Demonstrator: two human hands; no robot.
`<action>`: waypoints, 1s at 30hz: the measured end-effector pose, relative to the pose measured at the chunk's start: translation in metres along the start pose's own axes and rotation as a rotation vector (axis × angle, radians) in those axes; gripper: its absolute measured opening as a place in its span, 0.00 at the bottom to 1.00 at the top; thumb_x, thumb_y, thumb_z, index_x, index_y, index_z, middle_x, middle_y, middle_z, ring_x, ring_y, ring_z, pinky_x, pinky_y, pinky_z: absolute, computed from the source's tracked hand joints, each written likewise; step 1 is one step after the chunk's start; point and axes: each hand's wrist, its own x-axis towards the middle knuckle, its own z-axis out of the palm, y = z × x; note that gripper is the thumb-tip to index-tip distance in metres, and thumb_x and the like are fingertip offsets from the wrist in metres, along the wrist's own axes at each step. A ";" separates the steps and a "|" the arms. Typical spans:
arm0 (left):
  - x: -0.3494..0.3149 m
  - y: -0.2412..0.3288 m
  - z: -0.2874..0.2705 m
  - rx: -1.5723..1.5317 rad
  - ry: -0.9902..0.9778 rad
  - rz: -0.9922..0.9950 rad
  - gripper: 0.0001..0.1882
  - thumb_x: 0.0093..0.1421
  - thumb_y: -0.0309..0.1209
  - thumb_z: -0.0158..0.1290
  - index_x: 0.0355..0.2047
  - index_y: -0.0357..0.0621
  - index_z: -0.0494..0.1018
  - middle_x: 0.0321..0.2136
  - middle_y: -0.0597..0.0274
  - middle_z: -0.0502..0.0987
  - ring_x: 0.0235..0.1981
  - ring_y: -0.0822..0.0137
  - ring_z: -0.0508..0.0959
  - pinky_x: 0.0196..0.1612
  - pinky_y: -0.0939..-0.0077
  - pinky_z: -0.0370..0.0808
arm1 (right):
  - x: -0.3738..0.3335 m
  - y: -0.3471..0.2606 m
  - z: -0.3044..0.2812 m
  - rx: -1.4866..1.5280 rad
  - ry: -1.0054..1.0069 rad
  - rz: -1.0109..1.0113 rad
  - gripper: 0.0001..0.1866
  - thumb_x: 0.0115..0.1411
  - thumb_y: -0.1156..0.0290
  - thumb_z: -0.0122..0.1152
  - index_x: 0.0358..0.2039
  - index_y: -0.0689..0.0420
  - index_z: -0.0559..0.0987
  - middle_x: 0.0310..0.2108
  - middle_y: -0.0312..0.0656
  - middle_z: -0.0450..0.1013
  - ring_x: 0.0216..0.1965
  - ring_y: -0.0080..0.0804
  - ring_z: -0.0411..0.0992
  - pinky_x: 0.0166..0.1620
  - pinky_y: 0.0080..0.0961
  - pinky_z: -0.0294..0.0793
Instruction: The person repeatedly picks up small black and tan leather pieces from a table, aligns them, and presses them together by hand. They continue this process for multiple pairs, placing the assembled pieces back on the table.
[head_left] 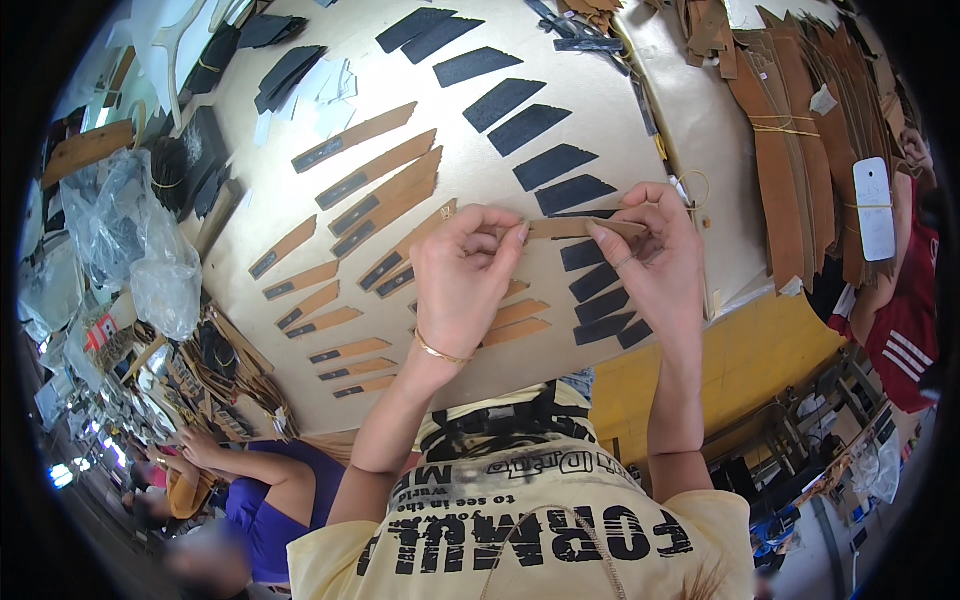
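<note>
A narrow tan leather strip (562, 229) is stretched level between my two hands above the table (420, 395). My left hand (455, 285) pinches its left end between thumb and fingers. At the other end, my right hand (662, 262) grips the strip with thumb and fingertips. Below and left of my hands lie tan strips (398, 195) with slanted ends, each bearing a small dark patch at one end. Dark slanted pieces (555, 165) are laid out in a column beyond my hands, and more dark pieces (600, 305) lie beside my right wrist.
Tied brown leather stacks (785, 170) with a white card (873, 210) stand at the right. Clear plastic bags (165, 250) and bundled strips (230, 360) crowd the left edge. People in purple (275, 505) and red (905, 340) are near the table's sides.
</note>
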 end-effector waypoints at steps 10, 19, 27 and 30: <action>-0.002 -0.002 0.004 0.099 0.027 0.104 0.04 0.56 0.19 0.59 0.33 0.33 0.78 0.28 0.56 0.80 0.25 0.71 0.82 0.28 0.82 0.79 | 0.000 0.000 0.002 0.021 0.018 0.021 0.19 0.58 0.81 0.66 0.44 0.57 0.66 0.31 0.39 0.77 0.32 0.16 0.73 0.33 0.11 0.69; -0.009 -0.002 0.012 0.258 0.068 0.266 0.06 0.57 0.17 0.55 0.34 0.37 0.77 0.29 0.56 0.76 0.26 0.62 0.80 0.29 0.74 0.78 | 0.000 0.000 0.004 0.010 0.072 -0.017 0.19 0.55 0.79 0.67 0.42 0.59 0.68 0.27 0.44 0.79 0.26 0.22 0.74 0.33 0.19 0.74; -0.017 -0.002 0.014 0.666 0.009 0.444 0.16 0.54 0.17 0.58 0.43 0.43 0.80 0.36 0.54 0.74 0.32 0.59 0.78 0.33 0.70 0.77 | 0.000 0.001 0.003 0.013 0.037 -0.007 0.21 0.57 0.83 0.65 0.43 0.57 0.63 0.28 0.39 0.76 0.30 0.15 0.74 0.30 0.11 0.70; -0.017 -0.001 0.015 0.759 -0.049 0.464 0.18 0.53 0.17 0.57 0.46 0.42 0.79 0.36 0.54 0.72 0.33 0.58 0.77 0.34 0.68 0.76 | 0.001 0.001 0.004 -0.024 0.048 -0.008 0.21 0.56 0.83 0.66 0.43 0.57 0.63 0.28 0.38 0.76 0.28 0.15 0.73 0.30 0.10 0.70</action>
